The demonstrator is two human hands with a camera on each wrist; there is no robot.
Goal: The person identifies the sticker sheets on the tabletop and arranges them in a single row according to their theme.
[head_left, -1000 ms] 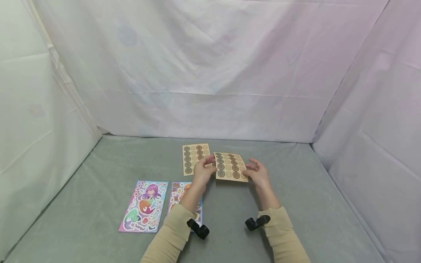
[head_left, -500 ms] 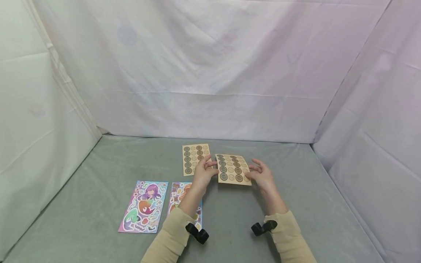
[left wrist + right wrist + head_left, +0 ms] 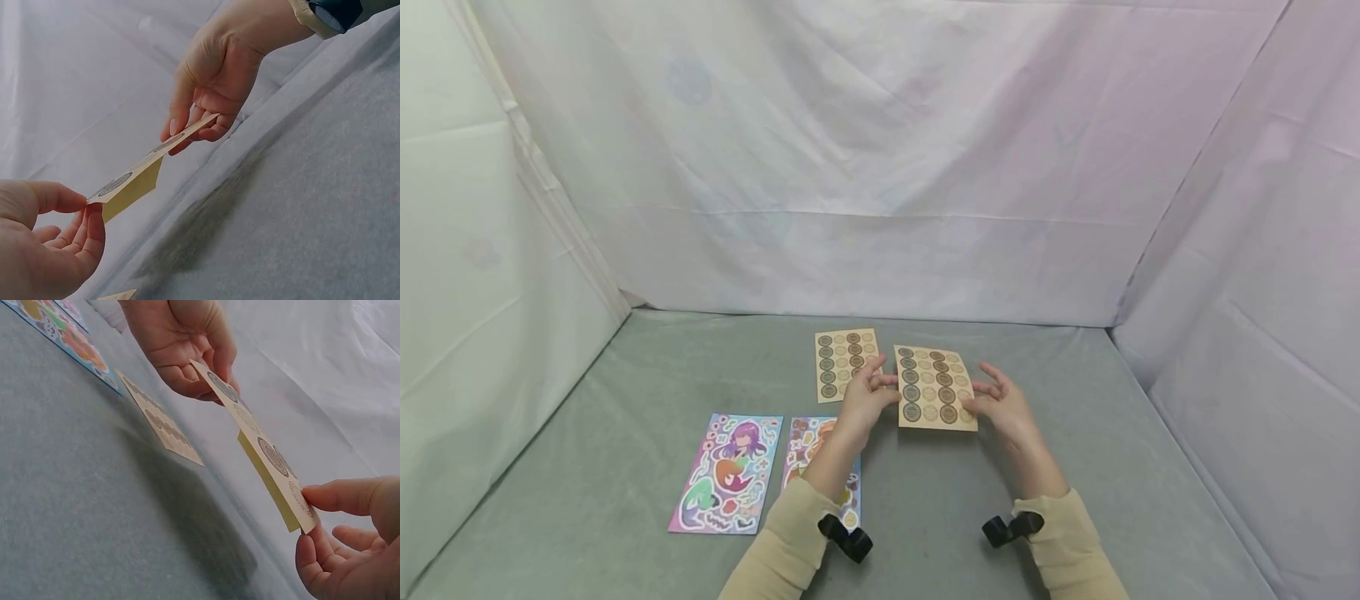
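Observation:
A tan sheet of round stickers (image 3: 929,385) is held up off the table between my two hands. My left hand (image 3: 859,403) pinches its left edge between thumb and fingers. On the opposite edge, my right hand (image 3: 1013,413) pinches with thumb above and fingers below. Both wrist views show a yellowish layer (image 3: 269,481) hanging under the sheet, and a shadow falls on the cloth beneath. A second tan sheet of round stickers (image 3: 833,367) lies flat behind my left hand, which covers part of its right side.
Nearer me on the left lies a mermaid sticker sheet (image 3: 730,479). Beside it, another colourful sticker sheet (image 3: 805,437) is partly hidden by my left forearm. Grey cloth (image 3: 1120,467) covers the table, with white curtains (image 3: 880,167) around the back and sides.
The held sticker sheet has shifted slightly right and toward me, both hands still pinching it. My right forearm has moved right. The sheets on the table stay put.

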